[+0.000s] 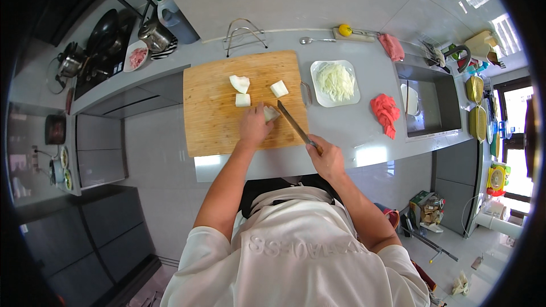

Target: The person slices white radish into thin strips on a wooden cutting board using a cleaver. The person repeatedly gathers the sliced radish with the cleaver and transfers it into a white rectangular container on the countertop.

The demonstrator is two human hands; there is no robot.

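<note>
My left hand holds a pale chunk of melon or gourd down on the wooden cutting board, its fingers partly covering the chunk. In my right hand is a kitchen knife, gripped by its handle, the blade slanting up and left. The blade's tip lies just right of the held chunk; whether the two touch I cannot tell. Three more pale pieces lie farther up the board: a curved one, a blocky one below it, and another block to the right.
Right of the board stands a white square plate of pale green shreds. Farther right are a crumpled red cloth and the sink. A wire rack and a spoon sit along the wall. Sliced meat is at left.
</note>
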